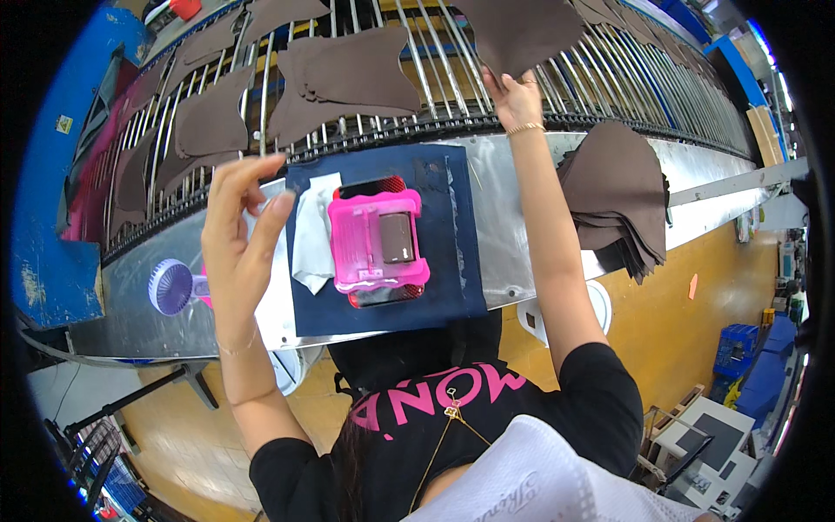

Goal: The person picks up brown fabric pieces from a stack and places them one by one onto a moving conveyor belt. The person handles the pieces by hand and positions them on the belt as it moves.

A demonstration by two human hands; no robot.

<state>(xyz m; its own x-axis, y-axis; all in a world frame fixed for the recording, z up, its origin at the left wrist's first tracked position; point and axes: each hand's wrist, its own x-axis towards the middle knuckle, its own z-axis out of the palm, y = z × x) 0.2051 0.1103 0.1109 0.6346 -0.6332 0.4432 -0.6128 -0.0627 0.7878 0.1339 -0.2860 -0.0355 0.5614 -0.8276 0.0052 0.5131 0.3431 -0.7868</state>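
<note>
Head view, right hand [515, 97]: stretched far forward over the roller conveyor [409, 65], grip pinching the lower edge of a brown cut piece [522, 30] that lies raised over the rods; thin bracelet at the wrist.
Head view, left hand [237, 230]: lifted above the near left of the counter [504, 226], palm turned inward, fingers loosely spread and curled, grip holding nothing.
Brown cut piece: at the top centre, over the far part of the conveyor, held at its near edge only.
Other brown pieces [352, 74]: lying flat on the rods to the left of the held one, several overlapping, more along the curved left run.
Stack of brown pieces [617, 196]: on the right end of the counter, just right of the right forearm, edges hanging over the near side.
Dark blue mat [435, 287]: on the counter between the two arms.
Pink frame tool [376, 239]: on the mat, with a small brown block in its middle.
White cloth [311, 239]: on the mat's left edge, touching the pink frame tool's left side.
Small purple fan [170, 285]: on the counter, left of the left wrist.
Floor [670, 322]: yellow, below the counter.
</note>
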